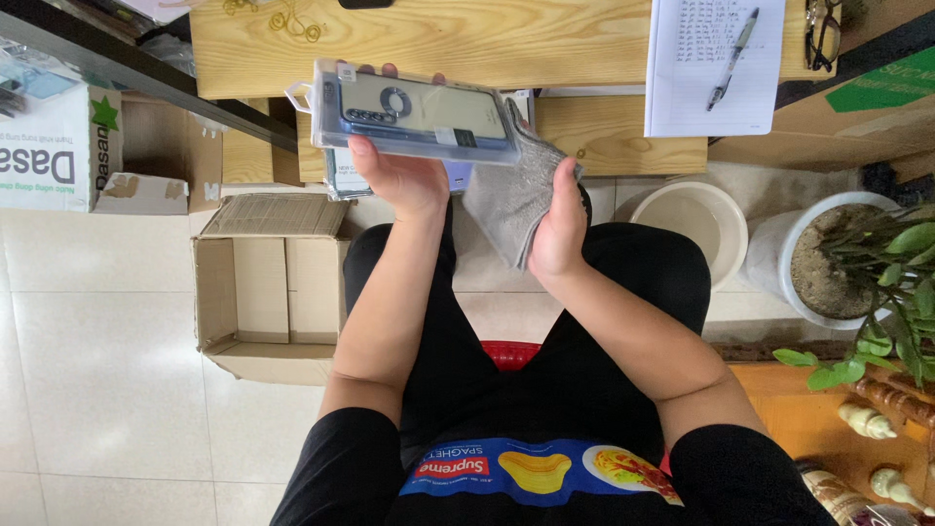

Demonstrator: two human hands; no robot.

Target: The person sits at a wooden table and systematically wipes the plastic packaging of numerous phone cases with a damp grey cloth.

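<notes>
My left hand [407, 177] holds up a clear plastic package [414, 115] with a phone case inside, flat and facing me, just in front of a wooden table [438, 39]. My right hand [555, 226] grips a grey cloth [516, 195] that touches the package's right end. More flat packages [343, 177] lie behind the left hand, mostly hidden. Both forearms rise from my lap, where I sit in black clothes.
An open empty cardboard box [268, 282] stands on the tiled floor at my left. A white printed box [54, 146] is farther left. A notepad with a pen [716, 63] and glasses [823, 34] lie on the table. A white bucket [693, 226] and a potted plant [847, 253] stand at right.
</notes>
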